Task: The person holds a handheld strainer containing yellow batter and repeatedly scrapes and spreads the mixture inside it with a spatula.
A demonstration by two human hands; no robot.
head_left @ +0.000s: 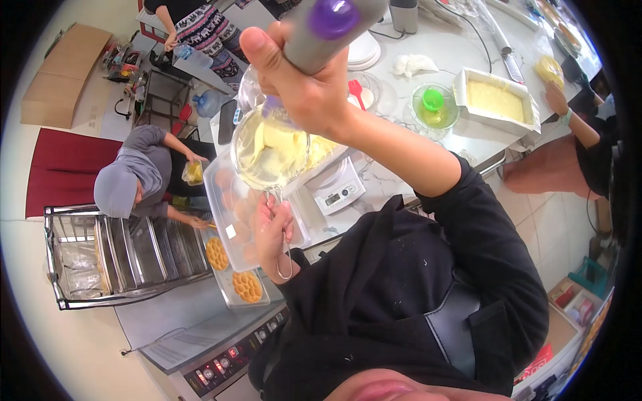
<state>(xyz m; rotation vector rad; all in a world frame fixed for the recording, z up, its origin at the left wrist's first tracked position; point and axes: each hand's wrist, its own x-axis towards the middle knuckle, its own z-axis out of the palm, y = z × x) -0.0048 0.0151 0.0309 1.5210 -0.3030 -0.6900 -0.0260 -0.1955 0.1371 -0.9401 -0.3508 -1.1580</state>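
Yellow batter (277,140) sat in a round bowl (258,176) in front of the wearer, head view, just beside the white scale (344,190) and overlapping the clear tub (235,248) in view; couldn't tell what, if anything, bore its weight. Left hand (273,224): fingers curled around a looped wire handle (290,258) at the bowl's near side. Right hand (304,93): raised, fingers wrapped around a grey appliance (313,52) with a purple button (334,18), thumb sticking out; appliance's lower end hidden, so contact with batter couldn't be told. Doing this well probably called for a firm left grip against tipping, the appliance steady and off the rim, drips away from the scale. Filled loaf tin (498,124) stood well apart.
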